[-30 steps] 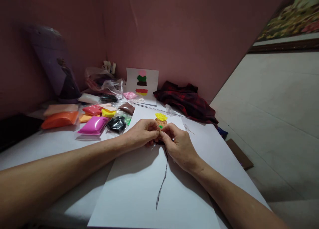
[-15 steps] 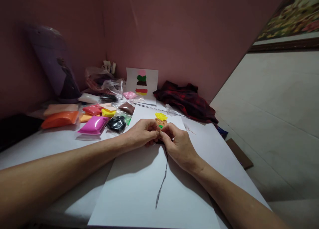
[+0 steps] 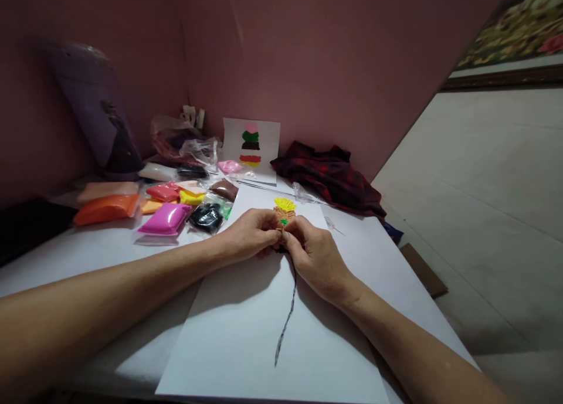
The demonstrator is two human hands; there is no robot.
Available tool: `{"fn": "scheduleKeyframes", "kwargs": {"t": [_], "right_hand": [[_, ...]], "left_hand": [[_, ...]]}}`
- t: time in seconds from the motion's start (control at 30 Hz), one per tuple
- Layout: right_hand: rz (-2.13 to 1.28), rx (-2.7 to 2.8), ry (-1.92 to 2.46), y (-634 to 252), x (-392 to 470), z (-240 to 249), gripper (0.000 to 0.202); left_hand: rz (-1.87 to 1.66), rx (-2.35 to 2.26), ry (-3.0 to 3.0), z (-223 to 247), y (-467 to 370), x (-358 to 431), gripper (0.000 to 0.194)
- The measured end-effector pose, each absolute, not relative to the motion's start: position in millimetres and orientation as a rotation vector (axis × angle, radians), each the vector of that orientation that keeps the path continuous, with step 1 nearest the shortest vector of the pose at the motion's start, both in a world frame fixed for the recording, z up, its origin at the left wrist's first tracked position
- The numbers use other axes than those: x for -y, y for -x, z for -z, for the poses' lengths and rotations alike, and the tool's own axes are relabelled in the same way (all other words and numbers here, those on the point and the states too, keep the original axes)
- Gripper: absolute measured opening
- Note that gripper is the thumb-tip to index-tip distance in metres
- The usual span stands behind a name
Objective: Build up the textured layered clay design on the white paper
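Observation:
A large sheet of white paper [image 3: 229, 339] lies before me. On it sits a small textured design with a yellow top [image 3: 285, 204], tan-brown strands [image 3: 285, 214] and a little green [image 3: 284, 222]. My left hand [image 3: 257, 231] and my right hand [image 3: 310, 245] meet over its lower part, thumbs and fingertips pinched together. Whatever lies between the fingertips is tiny and mostly hidden, perhaps a brownish bit. Dark material shows beneath the fingers. From there a thin dark wavy line [image 3: 288, 319] runs down the paper.
Several bags of coloured clay [image 3: 165, 219] lie on the left of the table. A card with coloured bands [image 3: 270, 137] leans on the back wall. Beside it is a dark red plaid cloth [image 3: 325, 172]. A purple case [image 3: 92, 99] stands back left.
Both hands stay pinched at nearly the same spot, with only slight shifts in the fingers. The whole view has moved very slightly.

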State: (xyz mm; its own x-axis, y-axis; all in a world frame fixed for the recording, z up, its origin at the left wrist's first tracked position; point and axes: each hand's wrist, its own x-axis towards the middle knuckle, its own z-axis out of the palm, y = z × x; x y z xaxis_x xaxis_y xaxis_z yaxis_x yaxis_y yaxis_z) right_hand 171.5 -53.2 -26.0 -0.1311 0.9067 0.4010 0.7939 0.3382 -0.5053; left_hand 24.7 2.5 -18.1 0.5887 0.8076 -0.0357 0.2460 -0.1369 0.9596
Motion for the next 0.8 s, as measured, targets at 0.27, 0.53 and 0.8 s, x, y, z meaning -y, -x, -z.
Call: {"fn": "scheduleKeyframes", "kwargs": {"t": [0.27,0.53,0.8], "right_hand": [[-0.195,2.0,1.485,-171.3,54.2,23.8,0.01],[-0.157,2.024,1.523,-170.4,55.1,23.0,0.006],[-0.119,2.041,1.547,-170.3,56.1,21.4,0.007]], "left_hand": [[-0.609,-0.886,-1.706,19.7,-24.7,-1.8,0.004],[-0.613,-0.885,-1.715,19.5,-23.7,-1.3,0.003],[-0.616,-0.879,-1.731,20.5,-24.9,-1.9,0.003]]}}
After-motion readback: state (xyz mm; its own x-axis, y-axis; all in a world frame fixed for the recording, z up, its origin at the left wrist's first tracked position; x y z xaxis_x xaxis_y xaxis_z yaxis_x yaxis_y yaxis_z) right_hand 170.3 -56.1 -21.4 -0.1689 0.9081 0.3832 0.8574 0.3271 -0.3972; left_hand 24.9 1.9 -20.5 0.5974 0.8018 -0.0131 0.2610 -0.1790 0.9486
